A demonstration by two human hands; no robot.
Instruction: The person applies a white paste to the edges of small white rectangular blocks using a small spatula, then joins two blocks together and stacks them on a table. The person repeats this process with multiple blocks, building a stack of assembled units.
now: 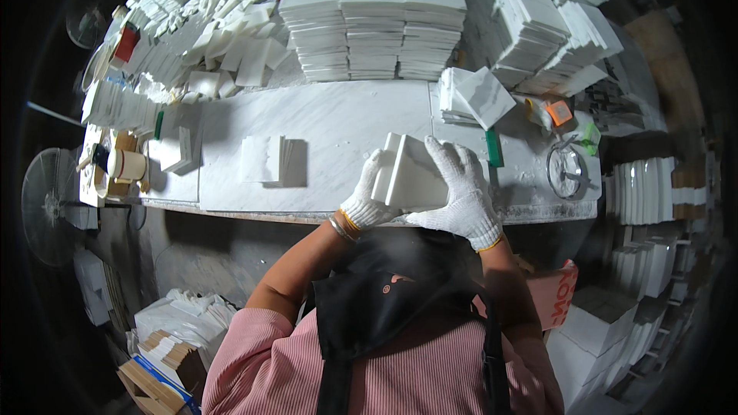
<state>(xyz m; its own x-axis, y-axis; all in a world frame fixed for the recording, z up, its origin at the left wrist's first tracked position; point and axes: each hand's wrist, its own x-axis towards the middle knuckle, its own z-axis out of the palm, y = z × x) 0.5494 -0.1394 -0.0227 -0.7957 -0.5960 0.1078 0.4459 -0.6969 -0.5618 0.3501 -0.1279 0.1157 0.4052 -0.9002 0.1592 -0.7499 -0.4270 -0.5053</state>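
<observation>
Two white marble tiles (415, 180) are held tilted above the near edge of the marble-topped bench (338, 127). My left hand (370, 194), in a white knit glove, closes on their left side, its fingers partly hidden behind them. Gripping the right side is my right hand (463, 198), gloved the same way, with the thumb along the lower edge and the fingers over the top. The two tiles sit slightly offset from each other. A small stack of tiles (261, 159) rests on the bench to the left of my hands.
Tall tile stacks (373, 27) line the bench's back, with loose tile pieces (246, 54) at back left. Rightward lie a leaning tile pile (473, 98), a green block (493, 147), an orange object (560, 112) and a round metal-rimmed item (565, 171). A cup (125, 164) stands far left.
</observation>
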